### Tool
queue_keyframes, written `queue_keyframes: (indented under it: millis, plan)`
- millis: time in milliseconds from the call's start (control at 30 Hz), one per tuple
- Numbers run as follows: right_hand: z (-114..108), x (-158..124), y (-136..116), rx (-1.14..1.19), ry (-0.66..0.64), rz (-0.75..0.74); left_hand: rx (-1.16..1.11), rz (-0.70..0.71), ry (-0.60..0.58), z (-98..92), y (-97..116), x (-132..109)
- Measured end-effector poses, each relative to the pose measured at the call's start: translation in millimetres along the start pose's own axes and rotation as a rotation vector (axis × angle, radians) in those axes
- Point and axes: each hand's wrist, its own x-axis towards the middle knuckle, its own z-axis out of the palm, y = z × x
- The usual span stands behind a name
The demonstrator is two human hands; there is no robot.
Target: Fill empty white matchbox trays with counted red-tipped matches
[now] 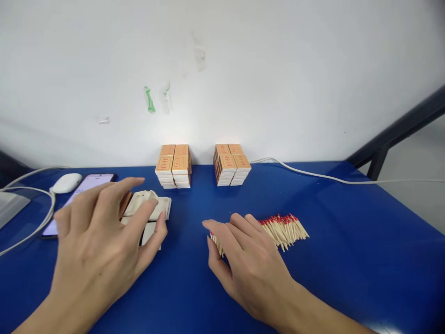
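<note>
My left hand (100,241) hovers over a small heap of empty white matchbox trays (158,206) with its fingers spread, fingertips touching the trays. My right hand (245,260) lies on the near end of a pile of red-tipped matches (283,229), fingers curled down onto the sticks; whether it grips any I cannot tell. Two stacks of orange-topped matchboxes stand by the wall, a left stack (174,166) and a right stack (231,164).
The blue table (340,241) meets a white wall. A phone (83,188) and a white mouse (66,183) lie at the left with a white cable (31,222). Another cable (313,174) runs along the back right. A dark metal frame (399,132) stands right.
</note>
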Motion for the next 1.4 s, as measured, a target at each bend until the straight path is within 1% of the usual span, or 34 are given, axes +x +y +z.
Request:
queue_keyframes:
  millis: [67,167,233,300,400,600,733,800,900,1000,1200,1333,1400]
  plan:
    - [0.2,0.2,1.2,0.002,-0.002,0.004,-0.082,-0.049,-0.053,-1.1,-3.2,3.3]
    - [0.5,0.3,2.1,0.007,-0.002,0.015,-0.169,-0.045,-0.092,-0.4,-8.6,8.4]
    - [0.4,0.2,2.0,0.009,-0.004,0.021,-0.179,-0.038,-0.14,0.7,-10.8,10.3]
    - [0.2,0.2,1.4,0.012,-0.01,0.021,-0.159,-0.019,-0.162,1.8,-11.6,11.0]
    - [-0.4,0.2,0.2,0.012,-0.014,0.015,-0.104,0.011,-0.152,3.2,-11.7,10.7]
    - [0.7,-0.5,0.7,0.016,-0.016,0.016,-0.107,0.022,-0.141,3.2,-13.4,9.1]
    - [1.6,-1.0,0.9,0.014,-0.027,0.014,-0.07,0.1,-0.106,0.3,-12.3,6.1]
    - [0.7,-1.0,-0.1,0.018,-0.036,0.018,-0.1,0.119,-0.098,0.0,-10.0,2.5]
    - [-1.7,-1.1,-2.8,0.019,-0.039,0.019,-0.154,0.097,-0.137,2.5,-6.0,-3.6]
    - [-3.8,-1.3,-5.5,0.024,-0.034,0.012,-0.149,0.102,-0.162,6.4,-3.6,-6.2]
    - [-3.7,-2.1,-5.7,0.031,-0.038,0.014,-0.049,0.188,-0.144,9.6,0.2,-2.8]
    - [-3.1,-3.0,-5.6,0.032,-0.043,0.014,-0.031,0.246,-0.102,10.8,3.8,-3.6]
    - [-3.5,-3.3,-6.0,0.028,-0.033,0.009,-0.02,0.261,-0.107,10.8,5.3,-4.3]
